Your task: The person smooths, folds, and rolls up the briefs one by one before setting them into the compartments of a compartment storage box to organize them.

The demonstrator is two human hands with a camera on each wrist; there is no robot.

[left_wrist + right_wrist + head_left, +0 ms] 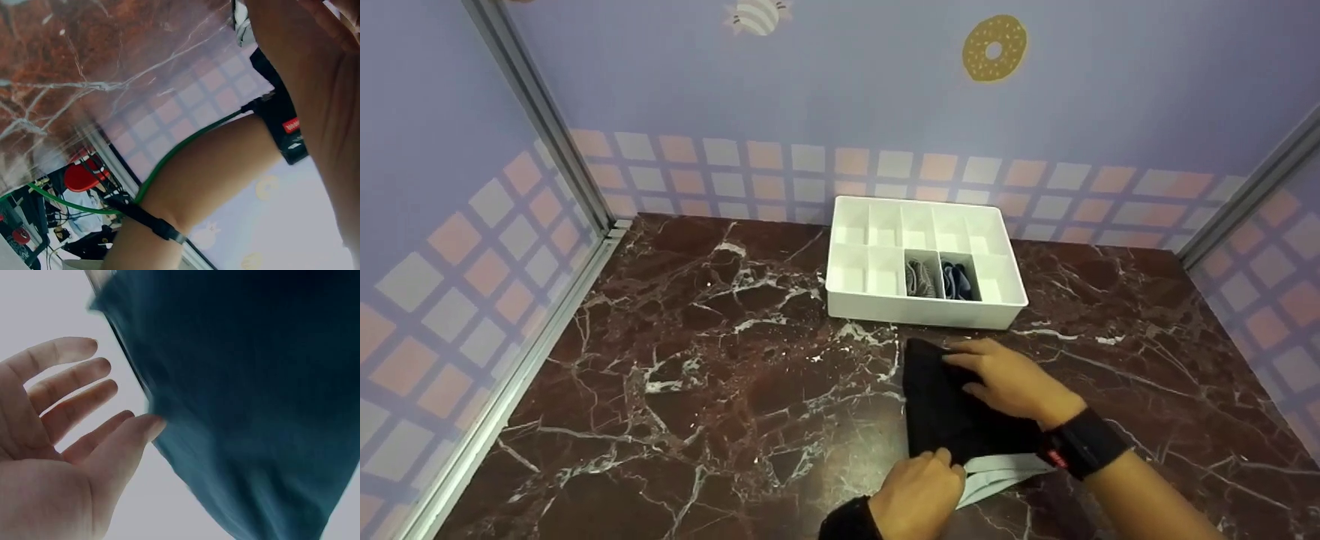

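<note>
A black cloth garment (934, 412) with a pale band (997, 480) along its near edge lies on the dark red marbled table. My left hand (921, 487) grips the near left corner, fingers curled over the cloth beside the band. Toward the far edge, my right hand (1012, 379) rests on the black fabric with loosely extended fingers. Up close in the right wrist view, the garment (236, 394) looks dark blue-green, and the thumb tip of the right hand (45, 489) overlaps its edge. The left wrist view hides most of the held cloth.
Beyond the garment stands a white divided box (915, 309). Two front compartments hold a folded grey-brown cloth (919, 277) and a folded dark blue cloth (956, 281). Patterned lilac walls (855, 90) enclose the table at the back and sides. A green cable (174, 152) runs along the right forearm.
</note>
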